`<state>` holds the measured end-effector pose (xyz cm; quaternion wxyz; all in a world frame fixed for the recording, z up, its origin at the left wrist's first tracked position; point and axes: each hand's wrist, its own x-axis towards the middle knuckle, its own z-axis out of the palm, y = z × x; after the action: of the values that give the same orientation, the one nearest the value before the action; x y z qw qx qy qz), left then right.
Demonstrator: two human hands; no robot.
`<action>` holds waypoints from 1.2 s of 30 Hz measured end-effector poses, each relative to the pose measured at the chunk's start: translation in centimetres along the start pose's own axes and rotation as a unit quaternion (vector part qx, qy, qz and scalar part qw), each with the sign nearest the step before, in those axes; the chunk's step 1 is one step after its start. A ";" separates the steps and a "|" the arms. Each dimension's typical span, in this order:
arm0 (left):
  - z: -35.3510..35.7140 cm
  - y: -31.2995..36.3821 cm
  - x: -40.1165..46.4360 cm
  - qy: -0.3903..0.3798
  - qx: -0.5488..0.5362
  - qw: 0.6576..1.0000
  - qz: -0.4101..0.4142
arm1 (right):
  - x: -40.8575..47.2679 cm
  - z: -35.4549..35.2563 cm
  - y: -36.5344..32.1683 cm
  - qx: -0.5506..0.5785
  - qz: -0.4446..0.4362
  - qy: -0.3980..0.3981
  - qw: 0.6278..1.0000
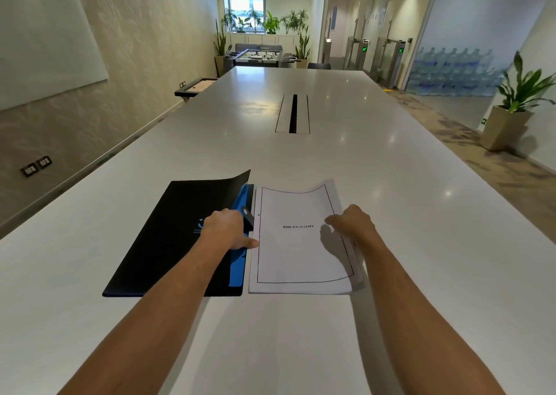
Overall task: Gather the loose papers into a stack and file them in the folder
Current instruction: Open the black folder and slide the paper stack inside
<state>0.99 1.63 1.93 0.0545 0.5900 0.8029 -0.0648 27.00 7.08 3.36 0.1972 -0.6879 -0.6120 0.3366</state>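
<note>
A stack of white papers [298,256], top sheet reading "BIBLIOGRAPHY", lies on the white table in front of me. The black folder [168,238] lies open just to its left, its cover flap curling up at the far corner and a blue inner strip [239,267] showing along its right side with a dark clip. My left hand [225,229] rests on the folder's right edge, thumb touching the stack's left edge. My right hand [352,221] grips the stack's right edge, fingers curled over the sheets.
The long white table [391,184] has a cable slot [293,113] in its middle. A potted plant [511,109] stands on the floor at right, a wall board at left, a foosball table and plants far ahead.
</note>
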 end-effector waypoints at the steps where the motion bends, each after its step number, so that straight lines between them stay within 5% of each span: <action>1: 0.0 0.0 0.0 0.000 -0.001 1.000 0.000 | -0.1 0.2 -0.4 -0.019 -0.001 0.002 1.000; 11: 0.0 0.0 -0.4 0.009 0.000 1.000 0.000 | 0.0 -0.3 -1.0 0.002 0.017 0.002 1.000; 22: -0.2 0.0 -0.7 0.011 -0.002 1.000 -0.001 | 0.7 -0.1 0.8 0.231 0.060 -0.032 0.970; 36: -1.0 -0.1 -1.6 -0.006 -0.034 0.999 0.003 | -0.2 0.7 2.0 0.182 0.004 -0.089 0.979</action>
<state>1.38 0.23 3.22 0.0796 0.5897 0.8026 -0.0409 27.95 6.43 1.52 0.2623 -0.6106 -0.5528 0.5028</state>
